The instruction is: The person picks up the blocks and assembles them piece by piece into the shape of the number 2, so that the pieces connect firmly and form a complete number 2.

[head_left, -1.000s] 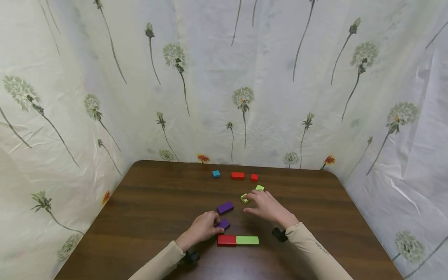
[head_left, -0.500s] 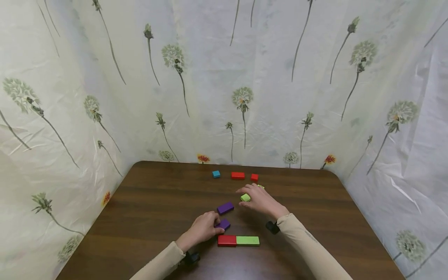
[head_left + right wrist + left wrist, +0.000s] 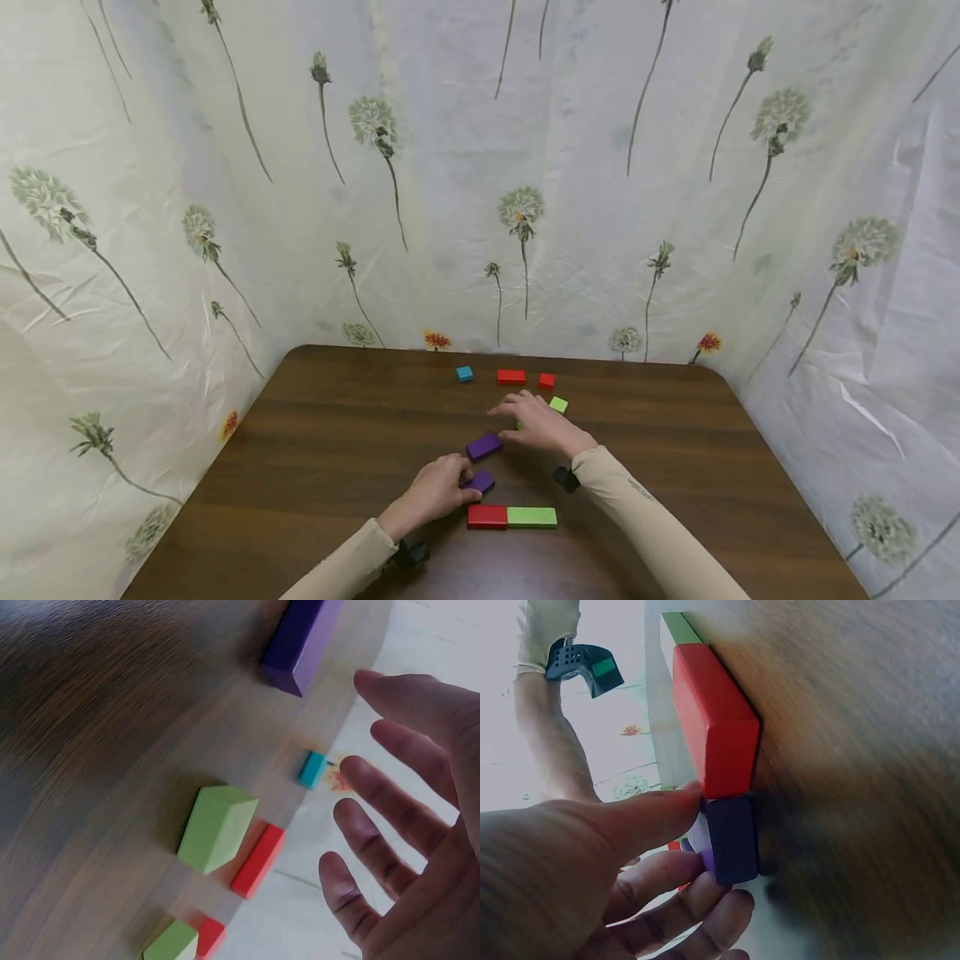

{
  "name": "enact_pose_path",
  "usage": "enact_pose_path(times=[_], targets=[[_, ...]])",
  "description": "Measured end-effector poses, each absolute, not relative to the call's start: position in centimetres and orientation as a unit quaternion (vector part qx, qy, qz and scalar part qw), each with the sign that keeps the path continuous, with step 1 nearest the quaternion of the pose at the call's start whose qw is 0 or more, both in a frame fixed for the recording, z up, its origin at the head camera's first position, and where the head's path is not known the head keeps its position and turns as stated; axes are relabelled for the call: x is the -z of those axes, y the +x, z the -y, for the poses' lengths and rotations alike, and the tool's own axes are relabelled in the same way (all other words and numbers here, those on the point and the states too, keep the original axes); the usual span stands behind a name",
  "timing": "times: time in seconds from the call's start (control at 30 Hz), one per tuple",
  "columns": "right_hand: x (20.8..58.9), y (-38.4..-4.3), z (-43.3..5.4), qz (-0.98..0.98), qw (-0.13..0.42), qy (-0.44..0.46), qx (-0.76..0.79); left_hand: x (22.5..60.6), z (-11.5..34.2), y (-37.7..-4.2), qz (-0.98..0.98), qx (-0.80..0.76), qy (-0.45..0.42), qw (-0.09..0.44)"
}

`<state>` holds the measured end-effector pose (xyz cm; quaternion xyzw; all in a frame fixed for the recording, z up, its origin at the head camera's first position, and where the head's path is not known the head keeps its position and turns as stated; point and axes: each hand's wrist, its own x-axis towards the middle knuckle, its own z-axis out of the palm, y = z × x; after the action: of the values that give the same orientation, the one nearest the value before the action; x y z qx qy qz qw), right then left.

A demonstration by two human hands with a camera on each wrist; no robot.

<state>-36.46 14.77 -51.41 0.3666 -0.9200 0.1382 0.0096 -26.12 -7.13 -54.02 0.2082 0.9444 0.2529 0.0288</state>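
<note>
My left hand (image 3: 431, 493) pinches a purple block (image 3: 482, 481) between thumb and fingers. In the left wrist view that purple block (image 3: 733, 840) lies against the end of a red block (image 3: 720, 724). The red block joins end to end with a long green block (image 3: 532, 517). Over the middle of the table my right hand (image 3: 543, 427) hovers with fingers spread and holds nothing. Nearest it are a second purple block (image 3: 483, 447) and a small green block (image 3: 214, 829), which the hand mostly hides in the head view.
Another small green block (image 3: 558, 405) lies just beyond the right hand. Toward the table's far edge are a blue block (image 3: 465, 374), a red block (image 3: 512, 377) and a small red block (image 3: 547, 381). A flower-printed curtain (image 3: 450, 208) surrounds the brown table (image 3: 315, 450).
My right hand has moved left across the small green block, toward the second purple block. My left hand stays on its purple block.
</note>
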Motion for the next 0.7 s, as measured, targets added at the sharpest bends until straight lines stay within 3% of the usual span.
enact_pose_path(times=[0.7], targets=[[52.8, -37.4, -12.2, 0.912, -0.023, 0.397, -0.104, 53.9, 7.2, -26.1, -0.943, -0.26, 0.207, 0.033]])
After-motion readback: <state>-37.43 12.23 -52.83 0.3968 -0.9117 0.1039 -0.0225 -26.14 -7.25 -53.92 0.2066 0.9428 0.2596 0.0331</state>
